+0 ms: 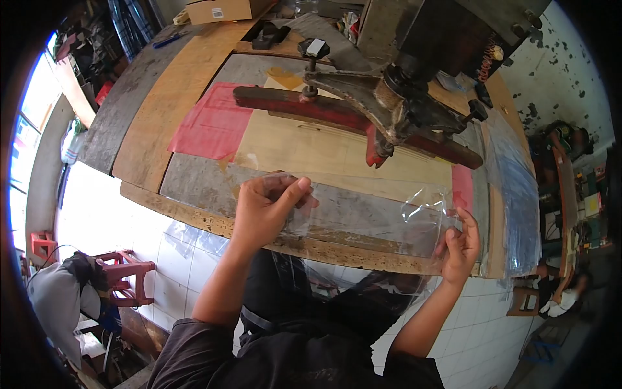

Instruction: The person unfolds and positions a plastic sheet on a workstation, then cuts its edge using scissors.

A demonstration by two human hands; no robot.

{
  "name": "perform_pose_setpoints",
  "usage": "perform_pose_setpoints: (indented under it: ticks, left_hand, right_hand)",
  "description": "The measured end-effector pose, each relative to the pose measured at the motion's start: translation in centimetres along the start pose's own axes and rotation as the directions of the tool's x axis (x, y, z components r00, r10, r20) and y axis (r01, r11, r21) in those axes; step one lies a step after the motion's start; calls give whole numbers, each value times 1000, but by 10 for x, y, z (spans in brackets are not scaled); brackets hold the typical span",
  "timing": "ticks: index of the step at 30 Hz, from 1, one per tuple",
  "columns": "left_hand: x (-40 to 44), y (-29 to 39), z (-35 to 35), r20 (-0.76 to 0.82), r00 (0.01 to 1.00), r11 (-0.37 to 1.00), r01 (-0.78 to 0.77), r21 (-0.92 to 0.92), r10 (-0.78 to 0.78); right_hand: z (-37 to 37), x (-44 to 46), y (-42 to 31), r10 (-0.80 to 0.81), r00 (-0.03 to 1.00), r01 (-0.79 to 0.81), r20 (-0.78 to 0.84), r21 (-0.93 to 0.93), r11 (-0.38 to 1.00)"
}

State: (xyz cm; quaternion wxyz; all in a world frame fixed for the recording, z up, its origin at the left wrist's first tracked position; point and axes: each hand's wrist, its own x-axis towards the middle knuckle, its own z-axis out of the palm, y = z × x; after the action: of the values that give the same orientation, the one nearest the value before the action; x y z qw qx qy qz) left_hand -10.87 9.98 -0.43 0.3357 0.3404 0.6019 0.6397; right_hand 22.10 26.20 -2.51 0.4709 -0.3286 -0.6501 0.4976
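Note:
A clear plastic sheet [424, 211] stretches between my two hands above the front edge of the workbench. My left hand [269, 207] pinches its left end between thumb and fingers. At the other end, my right hand [460, 249] has its fingers curled on the sheet's right edge. Glare and the sheet's transparency make its exact outline hard to follow. Just beyond my hands stands a press machine [395, 104] with a long dark red bar [337, 113] over a yellowish board [304, 146]. Pink-red sheet material [210, 126] lies on the bench at the board's left.
A stack of clear plastic sheets [515, 201] sits on the bench at right. A cardboard box [220, 10] and a blue tool [167, 41] are at the back left. A red stool [126, 275] stands on the tiled floor. Another person [564, 295] is at far right.

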Motion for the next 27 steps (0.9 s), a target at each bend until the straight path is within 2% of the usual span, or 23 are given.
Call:
perform_pose_setpoints:
  ticks: [3,5,9,11,18,27]
  left_hand:
    - [0,0,2,3,999,999,-38,-23,38]
    - [-1,3,3,-84,996,993,-25,-118,15]
    - [0,-5,-4,-75,996,992,-52,-117,44]
    - [-1,-5,-4,-90,996,986,-20,-167,5]
    - [1,-8,-2,-128,992,983,-14,-183,-10]
    - [0,-4,-5,-68,997,987,26,-159,-37]
  right_hand:
    - [-1,0,2,0,1000,0,0,-2,1000]
    - [0,0,2,-5,1000,5,-25,19,1000]
    - [4,1,-5,5,1000,-5,-27,16,1000]
    - [4,1,-6,16,999,-16,-30,5,1000]
    - [4,1,-4,-3,999,1,-43,-30,1000]
    - [3,1,-4,-5,1000,4,-26,-18,1000]
